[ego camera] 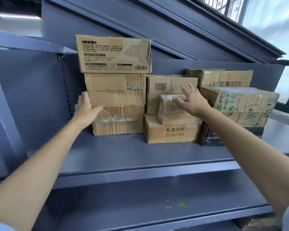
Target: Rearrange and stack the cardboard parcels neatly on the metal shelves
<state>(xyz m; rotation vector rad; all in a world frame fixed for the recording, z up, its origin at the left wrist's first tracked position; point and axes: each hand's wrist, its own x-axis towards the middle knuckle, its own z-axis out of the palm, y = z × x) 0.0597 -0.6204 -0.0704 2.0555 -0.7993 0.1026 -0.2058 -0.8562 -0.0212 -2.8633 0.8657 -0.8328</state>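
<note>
Cardboard parcels stand in stacks on a grey-blue metal shelf [123, 155]. The left stack has a taped bottom box [120, 120], two plain boxes above it [117, 90] and a printed box [113, 54] on top. My left hand [86, 109] presses flat against that stack's left side, thumb on the bottom box's front. The middle stack holds a box printed 21161306 [172, 133], a small taped parcel [170, 112] on it and a barcode box [167, 84] behind. My right hand [192, 100] is open, fingers spread, in front of the small parcel.
On the right sit a box printed 820 [223, 77], a green-patterned box [244, 100] with another beneath, and a black-wrapped parcel [227, 137]. An upper shelf's slanted panel [157, 22] hangs overhead. A lower shelf [140, 205] carries small bits of debris. Windows are at the right.
</note>
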